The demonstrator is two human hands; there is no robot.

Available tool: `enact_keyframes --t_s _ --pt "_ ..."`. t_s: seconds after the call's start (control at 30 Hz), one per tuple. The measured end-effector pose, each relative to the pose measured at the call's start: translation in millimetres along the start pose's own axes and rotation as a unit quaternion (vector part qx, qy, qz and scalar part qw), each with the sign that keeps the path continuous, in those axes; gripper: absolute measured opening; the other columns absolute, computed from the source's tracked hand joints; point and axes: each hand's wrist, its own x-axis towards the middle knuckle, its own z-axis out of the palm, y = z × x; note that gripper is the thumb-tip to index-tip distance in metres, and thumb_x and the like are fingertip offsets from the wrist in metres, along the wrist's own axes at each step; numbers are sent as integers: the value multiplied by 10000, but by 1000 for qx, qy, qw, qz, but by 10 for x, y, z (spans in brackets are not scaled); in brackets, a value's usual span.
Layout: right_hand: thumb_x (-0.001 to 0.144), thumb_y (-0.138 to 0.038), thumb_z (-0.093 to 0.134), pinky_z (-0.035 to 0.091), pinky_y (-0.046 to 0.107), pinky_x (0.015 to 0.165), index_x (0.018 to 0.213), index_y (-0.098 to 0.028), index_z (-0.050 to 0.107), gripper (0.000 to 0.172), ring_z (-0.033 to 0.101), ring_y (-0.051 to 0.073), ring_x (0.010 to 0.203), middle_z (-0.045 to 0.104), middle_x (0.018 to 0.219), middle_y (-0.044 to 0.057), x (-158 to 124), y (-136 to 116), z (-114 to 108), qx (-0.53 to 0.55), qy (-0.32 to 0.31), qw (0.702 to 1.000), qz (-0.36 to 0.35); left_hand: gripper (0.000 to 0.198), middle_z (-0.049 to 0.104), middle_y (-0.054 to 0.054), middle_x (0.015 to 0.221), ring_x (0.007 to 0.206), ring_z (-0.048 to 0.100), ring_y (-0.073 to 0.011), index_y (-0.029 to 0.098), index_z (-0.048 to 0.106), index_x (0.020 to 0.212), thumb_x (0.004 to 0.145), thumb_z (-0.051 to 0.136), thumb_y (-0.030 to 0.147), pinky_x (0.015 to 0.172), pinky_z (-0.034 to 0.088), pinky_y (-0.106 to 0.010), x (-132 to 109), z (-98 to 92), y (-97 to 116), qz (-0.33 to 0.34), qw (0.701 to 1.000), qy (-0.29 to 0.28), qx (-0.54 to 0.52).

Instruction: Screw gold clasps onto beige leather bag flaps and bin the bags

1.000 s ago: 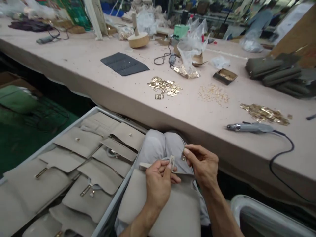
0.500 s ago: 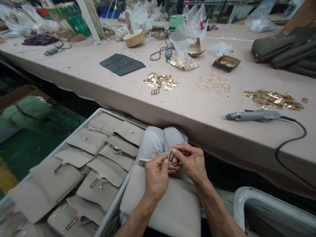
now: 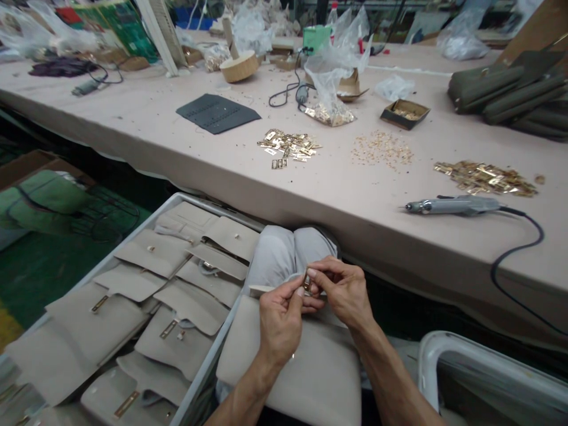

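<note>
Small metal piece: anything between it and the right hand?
Nothing visible: fingers of the right hand touch the metal piece directly, close to the left hand. The bag lies below, not between.

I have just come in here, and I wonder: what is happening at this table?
Someone is sitting with a beige bag on the lap and using both hands above it. The right hand pinches a small metal plate. The left hand is right beside it, but what it grips is hard to see. To the left, a crate holds similar bags. On the table lie a corded tool and heaps of metal pieces.
</note>
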Motion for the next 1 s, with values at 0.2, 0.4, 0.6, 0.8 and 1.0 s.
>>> enact_keyframes --t_s 0.2,0.4,0.6,0.8,1.0 --pt "836 -370 821 512 223 488 878 -198 826 177 625 127 559 679 758 33 -9 5 11 -9 6 1000 5 364 823 -110 841 684 805 -252 72 779 1161 901 720 320 657 696 -346 -5 -3 0 -1 1000 -2 4" --pt "841 -359 813 498 224 492 888 -205 832 162 613 121 554 691 774 36 -15 26 -7 -17 5 1000 1 357 816 -98 806 685 805 -252 85 789 1146 900 725 336 652 693 -341 -1 6 -4 -2 1000 -1 5" --pt "845 -360 812 493 226 491 880 -193 830 173 607 125 554 697 756 43 -7 46 -24 -11 8 1000 8 321 816 -95 844 680 803 -242 104 804 1122 905 721 325 667 699 -344 -7 6 20 3 1000 -5 -1" --pt "824 -399 837 540 225 486 896 -183 826 228 650 148 555 705 729 47 -41 57 0 -1 34 999 29 348 824 -109 870 699 807 -248 118 801 1165 917 721 350 691 704 -361 -7 10 7 2 1000 -4 12" --pt "833 -396 833 549 222 482 868 -178 819 221 665 146 561 698 763 46 -35 52 12 4 33 999 14 369 824 -103 851 685 803 -250 121 804 1159 905 745 381 681 706 -363 -12 11 -12 3 1000 -1 19"
